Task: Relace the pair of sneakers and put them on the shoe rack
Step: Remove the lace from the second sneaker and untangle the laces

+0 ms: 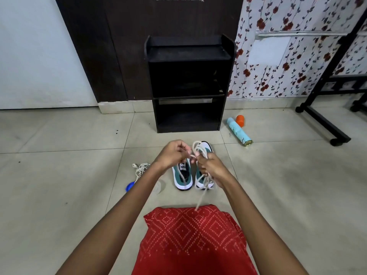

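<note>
Floor (59, 175): pale tiles, fills most of view.
Door (103, 46): dark wood, behind the rack. Floral wall (278, 56) to its right.
Rack (188, 56): black, two open shelves, stands on floor against door, centre of view.
Stand (321, 120): black metal frame on castors, far right, well apart from rack.
Cloth (194, 241): red w/ pale diamond print, bottom centre, btwn the two forearms.
L hand (173, 153): raised over the sneakers, fingers curled, thumb + fingertips pinching one end of the lace (199, 147).
R hand (211, 167): just beside L hand, fingers closed round a bunch of the same lace. Loops stick up above the fist. Tails hang below it, longest one reaching edge of cloth.
Sneakers: teal + white pair, on floor side by side, just in front of rack, heels toward the person, not on a shelf. Left sneaker (178, 181): no lace in it, tongue label showing, front part hidden under L hand. Right sneaker (208, 146): white toe shows past the loops, middle hidden by R hand; can't tell if any lace is threaded.
Can (239, 132): light-blue spray can lying on its side, right of rack.
Spare lace (141, 169): pale tangle on floor, left of sneakers, beside L forearm.
Cap (240, 120): orange, touching or just beside can's top end.
Lid (129, 187): blue, partly hidden by L forearm, near spare lace.
</note>
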